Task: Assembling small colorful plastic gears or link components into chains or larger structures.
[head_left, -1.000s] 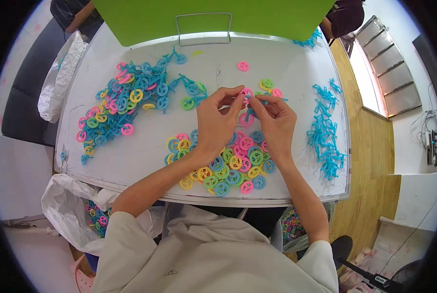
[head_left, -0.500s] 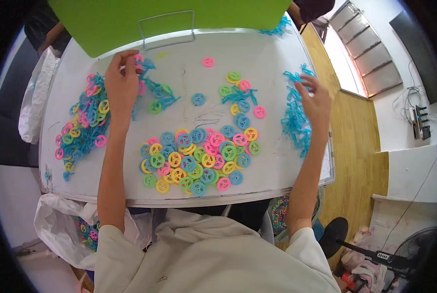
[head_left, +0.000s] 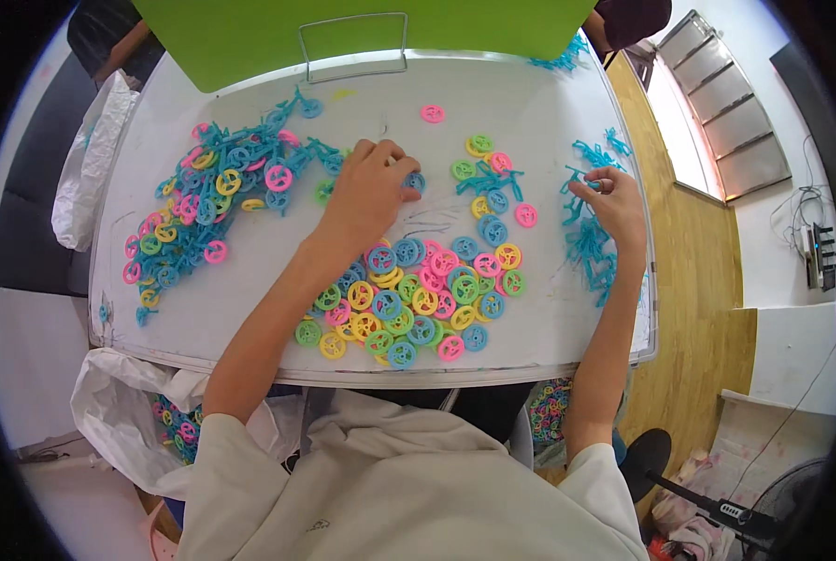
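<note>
My left hand point(head_left: 369, 187) reaches over the middle of the white table, its thumb and fingers closed about a small blue spoked wheel point(head_left: 417, 183). At the right side, my right hand point(head_left: 616, 208) pinches a thin blue plastic piece point(head_left: 574, 181) above a heap of blue branching plastic parts point(head_left: 590, 245). Before me lies a pile of pink, yellow, green and blue wheels point(head_left: 424, 301). More blue parts with coloured wheels on or among them form a long heap point(head_left: 198, 192) on the left. Between the hands rests a small cluster of blue parts point(head_left: 489, 183) and loose wheels.
A green panel point(head_left: 250, 42) with a wire handle point(head_left: 354, 75) borders the far side. Other people's arms show at both far corners. An open white sack point(head_left: 123, 383) of parts and a container of wheels point(head_left: 550, 411) stand below the near edge. A fan point(head_left: 801, 496) is lower right.
My left hand has moved from the left heap, where it held a pink wheel, to the blue wheel at the table's middle. My right hand stays over the blue parts. The view has shifted slightly.
</note>
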Action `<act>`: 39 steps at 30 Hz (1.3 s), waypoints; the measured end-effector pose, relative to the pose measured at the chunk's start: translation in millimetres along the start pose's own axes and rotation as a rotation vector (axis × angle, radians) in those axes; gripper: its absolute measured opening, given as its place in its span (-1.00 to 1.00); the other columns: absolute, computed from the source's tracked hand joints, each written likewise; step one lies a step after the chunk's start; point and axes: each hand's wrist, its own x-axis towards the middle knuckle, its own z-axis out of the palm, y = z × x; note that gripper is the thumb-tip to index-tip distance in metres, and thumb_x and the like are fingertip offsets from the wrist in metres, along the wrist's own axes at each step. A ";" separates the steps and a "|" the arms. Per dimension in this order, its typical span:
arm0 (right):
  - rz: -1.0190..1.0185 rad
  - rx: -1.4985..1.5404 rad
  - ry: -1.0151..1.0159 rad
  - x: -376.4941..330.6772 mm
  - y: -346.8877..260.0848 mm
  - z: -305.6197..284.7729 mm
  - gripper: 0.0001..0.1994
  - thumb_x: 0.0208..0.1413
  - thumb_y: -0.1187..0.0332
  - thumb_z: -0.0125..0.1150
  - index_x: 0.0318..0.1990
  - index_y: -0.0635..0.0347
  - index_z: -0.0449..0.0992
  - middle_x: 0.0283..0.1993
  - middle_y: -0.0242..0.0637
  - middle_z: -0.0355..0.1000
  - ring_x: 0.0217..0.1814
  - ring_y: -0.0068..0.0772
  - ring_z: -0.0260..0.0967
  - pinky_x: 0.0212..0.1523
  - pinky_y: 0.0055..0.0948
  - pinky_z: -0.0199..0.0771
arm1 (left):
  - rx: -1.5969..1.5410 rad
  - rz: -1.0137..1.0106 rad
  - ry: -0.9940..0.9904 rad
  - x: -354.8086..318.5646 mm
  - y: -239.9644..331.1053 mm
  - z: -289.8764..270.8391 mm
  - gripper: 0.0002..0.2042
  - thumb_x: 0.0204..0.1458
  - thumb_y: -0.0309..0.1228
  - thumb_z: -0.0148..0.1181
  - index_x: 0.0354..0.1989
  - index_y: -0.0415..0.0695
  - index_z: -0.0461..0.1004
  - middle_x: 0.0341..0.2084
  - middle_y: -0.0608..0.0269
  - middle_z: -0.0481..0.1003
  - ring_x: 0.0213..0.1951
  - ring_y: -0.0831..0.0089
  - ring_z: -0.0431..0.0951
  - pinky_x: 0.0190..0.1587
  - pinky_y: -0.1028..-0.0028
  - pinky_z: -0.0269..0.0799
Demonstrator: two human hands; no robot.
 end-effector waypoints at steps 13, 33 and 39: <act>-0.204 0.425 -0.300 -30.6 -61.9 27.9 -0.81 0.07 0.40 0.26 -0.22 0.30 0.48 -0.31 -0.33 0.52 -0.26 -0.65 0.40 -0.25 -0.63 0.39 | -1.090 -0.558 -0.106 8.9 37.5 -18.5 -0.83 0.02 -0.45 0.24 -0.25 -0.26 0.46 -0.40 0.23 0.50 -0.41 0.58 0.52 -0.39 0.57 0.45; -0.203 0.845 -0.438 -52.8 -81.3 55.8 -0.72 0.18 0.37 0.15 -0.01 0.32 0.45 -0.27 -0.34 0.49 -0.26 -0.59 0.44 -0.15 -0.59 0.50 | -1.264 -0.607 -0.052 6.2 43.7 -17.4 -0.77 0.15 -0.35 0.13 -0.21 -0.29 0.39 -0.31 0.19 0.47 -0.24 0.44 0.58 -0.29 0.51 0.56; -0.279 0.858 -0.430 -59.2 -86.5 70.8 -0.81 0.16 0.43 0.15 -0.10 0.30 0.48 -0.26 -0.36 0.49 -0.26 -0.62 0.43 -0.19 -0.61 0.47 | -1.363 -0.670 -0.153 5.7 42.2 -17.8 -0.80 0.20 -0.32 0.05 -0.20 -0.22 0.38 -0.24 0.22 0.48 -0.18 0.42 0.56 -0.16 0.44 0.56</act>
